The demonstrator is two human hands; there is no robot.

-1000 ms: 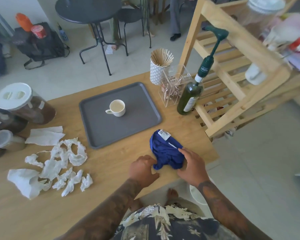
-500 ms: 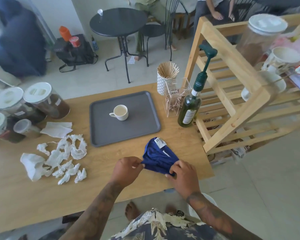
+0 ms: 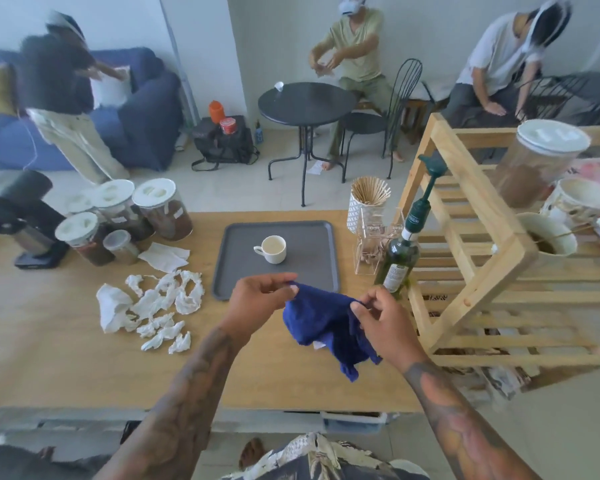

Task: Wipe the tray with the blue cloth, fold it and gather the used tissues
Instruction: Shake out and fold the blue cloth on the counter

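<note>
The blue cloth [image 3: 321, 322] hangs in the air above the wooden table [image 3: 66, 362], stretched between both hands. My left hand [image 3: 257, 299] pinches its left upper corner and my right hand [image 3: 383, 315] pinches its right upper edge. The rest of the cloth droops down, crumpled. Just beyond the hands lies the grey tray [image 3: 309, 268] with a white cup [image 3: 272, 249] standing on it. A heap of crumpled white used tissues [image 3: 153, 306] lies on the table to the left of the tray.
Several lidded jars [image 3: 160, 209] stand at the table's back left. A green bottle [image 3: 399, 261], a stick holder [image 3: 366, 199] and a clear box [image 3: 371, 244] stand right of the tray. A wooden rack [image 3: 482, 258] fills the right. People sit and stand in the background.
Both hands have lifted the blue cloth off the table and pulled it apart in the air. The camera has tilted up, showing more of the room.
</note>
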